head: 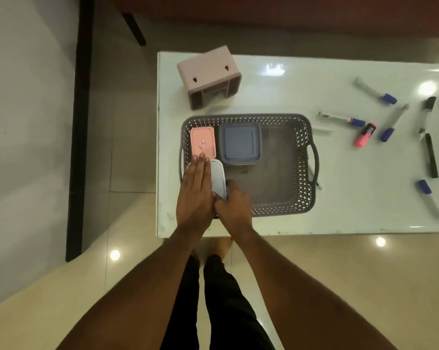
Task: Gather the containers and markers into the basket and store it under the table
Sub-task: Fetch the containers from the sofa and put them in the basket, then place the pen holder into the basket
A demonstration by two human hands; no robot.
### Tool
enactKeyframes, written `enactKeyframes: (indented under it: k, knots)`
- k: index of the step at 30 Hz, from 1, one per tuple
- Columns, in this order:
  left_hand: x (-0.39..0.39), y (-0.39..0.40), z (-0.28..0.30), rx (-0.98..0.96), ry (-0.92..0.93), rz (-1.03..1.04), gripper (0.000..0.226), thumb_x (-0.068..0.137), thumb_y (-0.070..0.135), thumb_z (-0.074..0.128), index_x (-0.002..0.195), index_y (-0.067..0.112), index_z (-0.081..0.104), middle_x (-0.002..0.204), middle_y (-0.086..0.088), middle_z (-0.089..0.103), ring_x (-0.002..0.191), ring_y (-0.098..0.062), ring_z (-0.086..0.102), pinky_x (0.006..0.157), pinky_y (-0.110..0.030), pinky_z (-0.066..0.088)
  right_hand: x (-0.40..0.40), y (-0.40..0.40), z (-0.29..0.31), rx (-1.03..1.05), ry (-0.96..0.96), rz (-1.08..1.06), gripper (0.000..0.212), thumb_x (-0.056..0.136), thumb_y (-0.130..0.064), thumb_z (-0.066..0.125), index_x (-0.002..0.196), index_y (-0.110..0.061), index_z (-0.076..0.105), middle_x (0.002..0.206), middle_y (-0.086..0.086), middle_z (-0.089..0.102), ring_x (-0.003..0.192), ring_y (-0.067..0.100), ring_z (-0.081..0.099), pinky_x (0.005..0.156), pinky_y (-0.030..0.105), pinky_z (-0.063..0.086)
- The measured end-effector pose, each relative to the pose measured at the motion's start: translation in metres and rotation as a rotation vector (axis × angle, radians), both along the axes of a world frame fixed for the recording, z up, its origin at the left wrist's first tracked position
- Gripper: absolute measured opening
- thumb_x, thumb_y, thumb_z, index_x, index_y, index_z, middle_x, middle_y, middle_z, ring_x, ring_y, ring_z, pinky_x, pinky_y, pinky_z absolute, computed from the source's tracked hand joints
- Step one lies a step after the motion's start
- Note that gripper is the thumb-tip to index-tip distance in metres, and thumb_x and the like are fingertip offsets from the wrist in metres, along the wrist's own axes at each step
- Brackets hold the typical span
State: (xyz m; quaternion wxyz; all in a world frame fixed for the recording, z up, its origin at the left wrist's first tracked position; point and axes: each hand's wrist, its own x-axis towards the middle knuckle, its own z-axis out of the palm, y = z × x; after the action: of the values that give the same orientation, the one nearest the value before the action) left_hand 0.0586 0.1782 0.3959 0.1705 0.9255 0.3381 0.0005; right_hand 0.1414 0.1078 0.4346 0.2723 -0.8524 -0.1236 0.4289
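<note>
A grey perforated basket [303, 147] sits at the near left of the white table. Inside it lie a pink container [202, 140] at the far left and a grey-blue square container [239, 143] beside it. A white container [218, 178] stands in the near-left corner of the basket. My left hand [195, 195] lies flat, fingers extended, against its left side. My right hand [235, 204] curls around its near right end. Several markers lie scattered to the right of the basket, among them blue-capped ones [342, 118], a pink highlighter [365, 134] and a black one [431, 155].
A pink plastic holder [209, 75] lies on its side at the far left corner of the table [365, 218]. A thin pen [314, 176] lies against the basket's right handle. Tiled floor and my legs are below the table's near edge.
</note>
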Motion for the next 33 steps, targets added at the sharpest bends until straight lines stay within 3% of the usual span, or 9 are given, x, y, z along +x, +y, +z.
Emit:
enactKeyframes:
  k: [7,11,13,16,20,25,29,31,33]
  knots:
    - [-0.001,-0.003,-0.009,0.046,-0.147,0.043,0.081,0.088,0.041,0.075,0.150,0.004,0.037,0.155,-0.022,0.043,0.145,-0.041,0.039,0.118,-0.056,0.036,0.000,-0.001,-0.003,-0.040,-0.092,0.187,0.045,0.104,-0.039,0.057,0.136,-0.010,0.048,0.129,0.013,0.065,0.111,0.035,0.068,0.095,0.044,0.061]
    - [-0.002,0.000,-0.004,-0.015,-0.160,0.036,0.072,0.090,0.012,0.069,0.151,-0.002,0.033,0.159,-0.025,0.034,0.149,-0.042,0.032,0.125,-0.050,0.020,0.005,-0.004,-0.004,-0.029,-0.102,0.241,0.050,0.104,-0.048,0.052,0.138,-0.012,0.047,0.129,0.011,0.066,0.111,0.031,0.069,0.094,0.042,0.061]
    - [-0.001,-0.001,-0.001,-0.020,-0.215,0.072,0.059,0.098,0.016,0.059,0.149,-0.004,0.038,0.158,-0.023,0.038,0.149,-0.039,0.033,0.125,-0.049,0.022,0.006,-0.007,-0.003,-0.024,-0.162,0.270,0.054,0.102,-0.057,0.046,0.135,-0.015,0.050,0.124,0.008,0.069,0.104,0.029,0.072,0.092,0.041,0.062]
    - [0.005,-0.002,0.007,0.005,-0.351,0.142,0.049,0.105,0.026,0.051,0.144,-0.004,0.049,0.152,-0.019,0.049,0.146,-0.036,0.040,0.124,-0.047,0.030,0.012,-0.008,0.002,0.023,-0.334,0.199,0.052,0.101,-0.060,0.046,0.125,-0.015,0.057,0.111,0.005,0.073,0.092,0.022,0.073,0.087,0.034,0.060]
    - [0.029,0.021,0.026,-0.023,-0.451,0.191,0.046,0.102,0.017,0.058,0.144,0.000,0.051,0.153,-0.015,0.048,0.147,-0.030,0.039,0.123,-0.045,0.033,0.039,0.014,0.011,0.259,-0.484,0.011,0.036,0.101,-0.048,0.047,0.111,-0.016,0.062,0.098,0.001,0.068,0.085,0.017,0.067,0.076,0.040,0.062]
    - [0.070,0.072,0.049,-0.211,-0.592,0.452,0.053,0.105,0.022,0.050,0.154,0.009,0.035,0.161,-0.007,0.036,0.152,-0.020,0.031,0.122,-0.038,0.036,0.088,0.068,0.012,0.421,-0.491,-0.120,0.028,0.100,-0.031,0.057,0.121,-0.013,0.059,0.118,0.003,0.060,0.110,0.020,0.058,0.095,0.048,0.053]
    - [0.102,0.120,0.052,-0.431,-0.685,0.694,0.059,0.105,0.024,0.051,0.158,0.014,0.027,0.164,-0.003,0.031,0.152,-0.018,0.027,0.121,-0.020,0.027,0.129,0.119,0.009,0.492,-0.426,-0.230,0.048,0.097,-0.029,0.063,0.141,-0.012,0.051,0.141,0.002,0.052,0.131,0.022,0.051,0.112,0.050,0.045]
    - [0.120,0.145,0.047,-0.525,-0.715,0.756,0.060,0.106,0.027,0.050,0.159,0.013,0.025,0.164,-0.004,0.029,0.153,-0.018,0.026,0.125,-0.031,0.025,0.149,0.146,0.007,0.505,-0.363,-0.252,0.057,0.096,-0.030,0.063,0.148,-0.013,0.045,0.149,0.002,0.047,0.138,0.022,0.046,0.117,0.045,0.041]
    - [0.133,0.164,0.041,-0.647,-0.732,0.794,0.061,0.106,0.030,0.049,0.159,0.013,0.024,0.164,-0.003,0.030,0.151,-0.018,0.028,0.122,-0.026,0.031,0.165,0.168,0.005,0.522,-0.282,-0.269,0.059,0.099,-0.027,0.063,0.152,-0.012,0.042,0.154,0.003,0.044,0.141,0.021,0.043,0.114,0.027,0.043]
